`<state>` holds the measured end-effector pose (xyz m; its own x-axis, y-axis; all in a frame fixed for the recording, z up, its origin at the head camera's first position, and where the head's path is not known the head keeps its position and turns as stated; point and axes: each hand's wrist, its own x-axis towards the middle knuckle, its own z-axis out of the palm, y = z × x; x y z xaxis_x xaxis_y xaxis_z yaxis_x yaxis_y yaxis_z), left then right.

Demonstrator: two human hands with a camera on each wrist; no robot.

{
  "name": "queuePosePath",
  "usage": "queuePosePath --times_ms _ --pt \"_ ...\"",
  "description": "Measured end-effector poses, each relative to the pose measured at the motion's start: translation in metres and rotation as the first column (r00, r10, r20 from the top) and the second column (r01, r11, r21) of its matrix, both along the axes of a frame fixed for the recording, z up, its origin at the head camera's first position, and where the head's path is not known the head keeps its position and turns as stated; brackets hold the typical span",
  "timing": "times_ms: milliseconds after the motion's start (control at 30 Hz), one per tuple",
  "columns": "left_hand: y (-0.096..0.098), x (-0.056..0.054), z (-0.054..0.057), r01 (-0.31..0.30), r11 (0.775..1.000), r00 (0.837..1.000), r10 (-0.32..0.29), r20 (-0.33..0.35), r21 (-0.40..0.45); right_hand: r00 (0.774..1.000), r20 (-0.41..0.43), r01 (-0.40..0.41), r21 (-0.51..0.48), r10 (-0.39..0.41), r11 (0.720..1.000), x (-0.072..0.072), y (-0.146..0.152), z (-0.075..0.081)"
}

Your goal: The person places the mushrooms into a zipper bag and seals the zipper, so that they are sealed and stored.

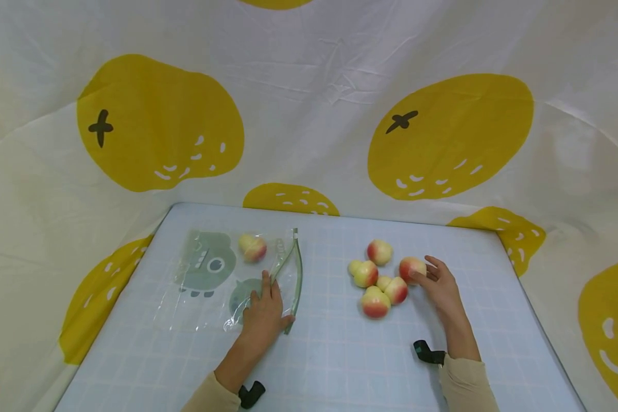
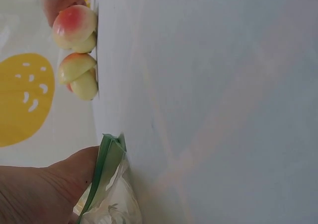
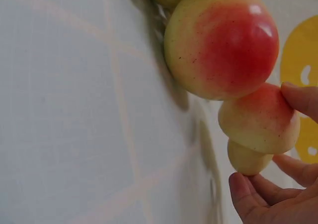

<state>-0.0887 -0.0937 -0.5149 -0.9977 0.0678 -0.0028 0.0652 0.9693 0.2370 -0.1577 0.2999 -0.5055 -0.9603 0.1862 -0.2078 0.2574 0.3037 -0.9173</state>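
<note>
A clear zip bag [image 1: 213, 309] with green dinosaur prints lies on the left of the table, one yellow-and-red toy mushroom [image 1: 252, 248] showing within its outline. My left hand [image 1: 262, 315] rests on the bag near its opening with the fingers extended. In the left wrist view the thumb [image 2: 74, 177] is against the green zip strip [image 2: 102, 169]. Over on the right, my right hand [image 1: 441, 286] pinches a toy mushroom [image 3: 261, 117] between fingers at its cap and stem. Several more mushrooms [image 1: 375, 302] lie clustered just left of that hand.
The table [image 1: 335, 355] has a pale checked cover. A white cloth [image 1: 309, 114] with yellow fruit prints hangs behind it and at the sides. Dark wrist cameras [image 1: 428, 352] sit at both sleeves.
</note>
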Motion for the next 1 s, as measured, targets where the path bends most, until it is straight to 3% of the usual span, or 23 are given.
queuePosePath --times_ms 233,567,1000 --pt "0.001 0.000 0.002 -0.008 1.000 1.000 0.008 0.010 0.008 0.997 -0.076 -0.014 0.006 0.015 1.000 0.003 -0.009 0.018" --pt "0.001 0.000 0.003 -0.017 0.999 1.000 0.017 0.023 0.027 0.993 -0.113 -0.024 -0.026 0.021 0.999 0.007 -0.033 0.034" --pt "0.001 0.000 0.003 -0.031 0.998 0.998 0.029 0.057 0.045 0.974 -0.164 -0.171 -0.066 0.159 0.983 0.011 -0.075 0.042"
